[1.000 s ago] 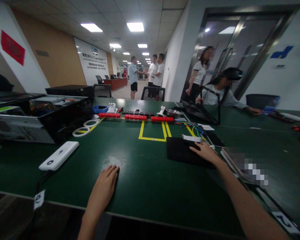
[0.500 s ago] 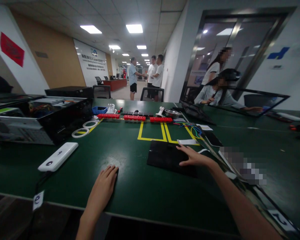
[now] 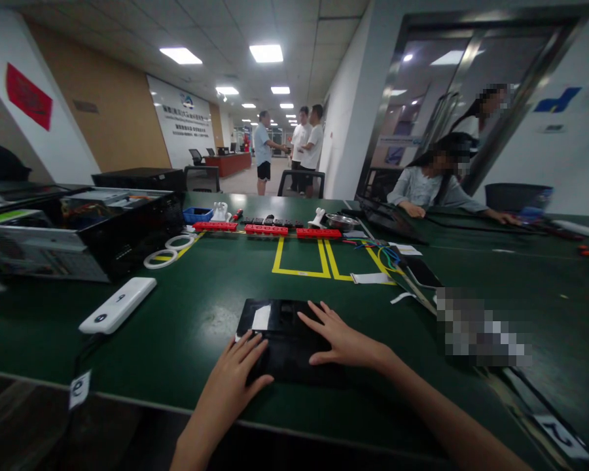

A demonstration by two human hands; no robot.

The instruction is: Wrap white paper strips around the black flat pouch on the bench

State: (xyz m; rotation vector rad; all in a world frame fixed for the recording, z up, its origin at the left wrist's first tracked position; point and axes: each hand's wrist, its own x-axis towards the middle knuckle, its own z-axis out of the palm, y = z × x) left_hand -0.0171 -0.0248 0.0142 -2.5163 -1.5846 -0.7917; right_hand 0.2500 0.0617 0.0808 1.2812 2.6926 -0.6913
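Note:
A flat black panel [image 3: 287, 353] lies on the green table right in front of me. On its far left part is a white label [image 3: 262, 317], with a small dark raised or recessed square beside it. My left hand [image 3: 232, 376] rests on the panel's near left edge, fingers stretched out and thumb apart. Across the panel's right side spreads my right hand [image 3: 343, 340], its fingers apart and palm down. Both hands are open and touch the panel; neither is wrapped round it. The panel's right end is partly hidden under my right hand.
An open computer case [image 3: 127, 229] stands at left, near white rings [image 3: 161, 259] and a white power bank [image 3: 118, 305]. Red strips [image 3: 266, 229] line the back, behind yellow tape [image 3: 302, 273]. Wires [image 3: 387, 258] and a phone [image 3: 423, 272] lie right. A person [image 3: 429, 183] sits opposite.
The black panel has moved left and towards me, now showing its label. My right hand moved with it; my left hand came onto its left edge. The person opposite has lowered a dark frame.

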